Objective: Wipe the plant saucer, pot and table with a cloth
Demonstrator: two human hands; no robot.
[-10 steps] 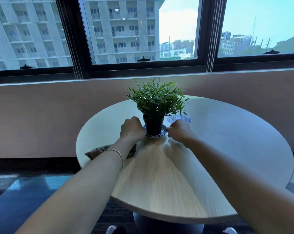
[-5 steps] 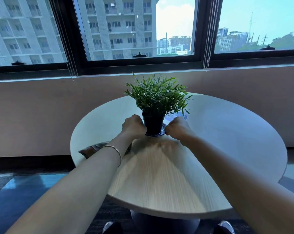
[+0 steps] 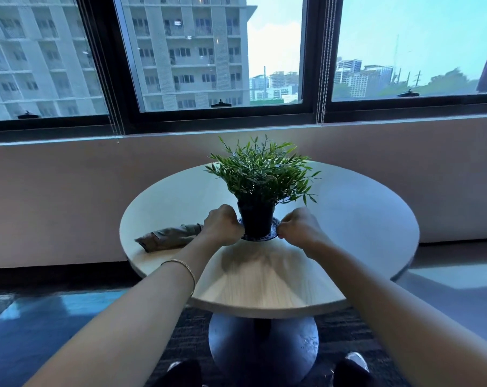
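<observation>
A black pot (image 3: 257, 219) with a green leafy plant (image 3: 260, 171) stands on a blue-patterned saucer (image 3: 261, 237) on the round light wooden table (image 3: 348, 213). My left hand (image 3: 222, 226) pinches the saucer's left rim with curled fingers. My right hand (image 3: 299, 226) pinches its right rim the same way. A folded grey-brown cloth (image 3: 168, 236) lies on the table to the left, partly behind my left wrist.
The table stands on a round dark pedestal base (image 3: 263, 350) close to a low wall (image 3: 69, 196) under wide windows. My shoes (image 3: 185, 371) show at the bottom, either side of the base. Carpet and a glossy blue floor surround the table.
The saucer with the pot has slid a little toward me between both hands. The camera has pulled back, so more of the table base, the floor and the cloth shows.
</observation>
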